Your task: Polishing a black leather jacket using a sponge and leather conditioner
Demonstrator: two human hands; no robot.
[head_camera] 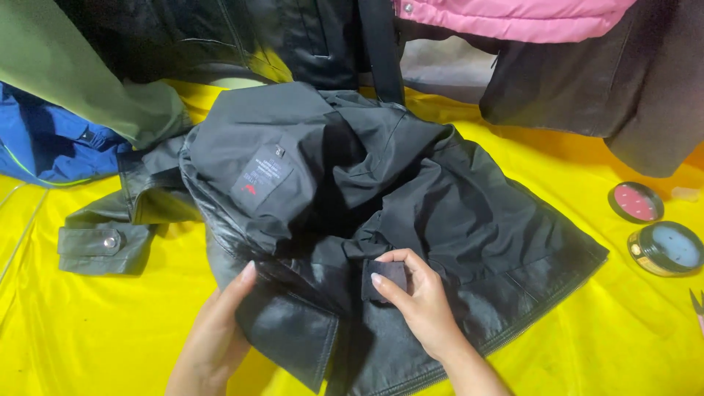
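Black leather jacket (381,191) is spread on the yellow-covered worktop (88,323). Its lower edge is pressed by the left hand (220,323), fingers flat and together; a small dark patch (385,279) is pinched by the right hand (418,297). Two round tins (653,227) are seen far right.

Pink jacket (513,16) cut off at top, scissors (695,301) clipped by right edge (only tips show)

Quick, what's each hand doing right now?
Left hand: open, fingers resting flat on the black jacket.
Right hand: closed, pinching a small dark patch against the jacket.
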